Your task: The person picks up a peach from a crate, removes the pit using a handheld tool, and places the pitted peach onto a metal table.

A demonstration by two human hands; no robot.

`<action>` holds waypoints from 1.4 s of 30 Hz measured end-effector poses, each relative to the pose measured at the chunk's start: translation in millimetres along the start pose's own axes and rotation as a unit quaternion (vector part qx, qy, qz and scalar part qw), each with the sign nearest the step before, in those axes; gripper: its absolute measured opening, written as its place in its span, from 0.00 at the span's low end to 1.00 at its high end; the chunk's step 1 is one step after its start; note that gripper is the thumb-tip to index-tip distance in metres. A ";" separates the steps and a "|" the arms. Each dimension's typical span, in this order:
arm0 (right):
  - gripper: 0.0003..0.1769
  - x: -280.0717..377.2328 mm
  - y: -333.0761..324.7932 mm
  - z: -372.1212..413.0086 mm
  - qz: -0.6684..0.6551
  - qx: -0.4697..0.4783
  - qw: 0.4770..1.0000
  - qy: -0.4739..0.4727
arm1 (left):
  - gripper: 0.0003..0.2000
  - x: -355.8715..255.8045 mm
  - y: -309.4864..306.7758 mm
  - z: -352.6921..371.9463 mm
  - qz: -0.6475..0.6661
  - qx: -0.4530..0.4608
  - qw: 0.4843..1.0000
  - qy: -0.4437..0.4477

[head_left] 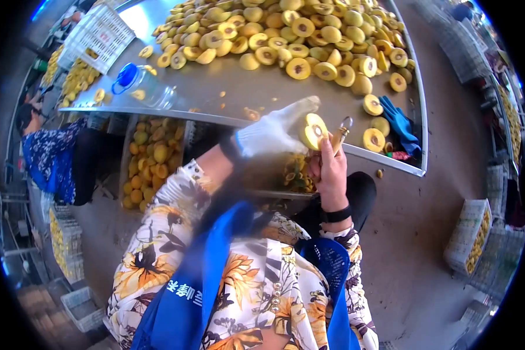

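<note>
A halved yellow peach (314,131), its cut face with the brown pit area turned up, sits between my two hands above the table's front edge. My left hand (271,133), in a white knitted glove, is curled against its left side with the thumb stretched over the top. In my bare right hand (331,178) is a pitting spoon (338,139) with a wooden handle, its rounded metal tip pointing up. The right fingertips are right at the peach's lower edge. Farther back on the table lies a big heap of peach halves (297,49).
A blue-capped water bottle (151,90) lies near the metal table's front rim (216,118). At the right corner are blue gloves (399,125). Below the table stands a crate of peaches (151,157). A person (58,151) sits at left; a white crate (471,233) stands at right.
</note>
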State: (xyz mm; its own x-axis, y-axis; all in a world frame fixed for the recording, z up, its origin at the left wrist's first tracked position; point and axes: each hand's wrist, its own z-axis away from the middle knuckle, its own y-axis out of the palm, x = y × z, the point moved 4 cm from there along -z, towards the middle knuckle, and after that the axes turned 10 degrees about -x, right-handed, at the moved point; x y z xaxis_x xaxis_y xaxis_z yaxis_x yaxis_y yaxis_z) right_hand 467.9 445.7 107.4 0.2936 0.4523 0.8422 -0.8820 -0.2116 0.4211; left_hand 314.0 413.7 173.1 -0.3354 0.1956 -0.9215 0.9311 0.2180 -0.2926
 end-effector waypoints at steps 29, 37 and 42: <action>0.07 -9.4 60.1 41.2 0.518 0.160 0.765 -0.349 | 0.12 76.7 9.3 109.9 0.241 -0.179 0.925 -0.234; 0.17 -36.0 52.7 62.8 0.498 -0.007 0.856 -0.137 | 0.21 99.3 -25.4 105.5 0.073 -0.319 0.927 -0.183; 0.15 -44.5 51.7 60.3 0.540 0.034 0.819 -0.190 | 0.20 72.1 -22.7 102.3 0.098 -0.310 0.928 -0.184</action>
State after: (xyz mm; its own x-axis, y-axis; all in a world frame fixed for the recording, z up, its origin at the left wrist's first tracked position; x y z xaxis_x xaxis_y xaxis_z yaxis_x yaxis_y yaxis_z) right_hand 431.5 362.4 112.1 -0.5402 -0.3308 0.7738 -0.6834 -0.3641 -0.6327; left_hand 283.4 325.1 87.3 0.0086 -0.0249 -0.9997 0.6694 0.7428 -0.0127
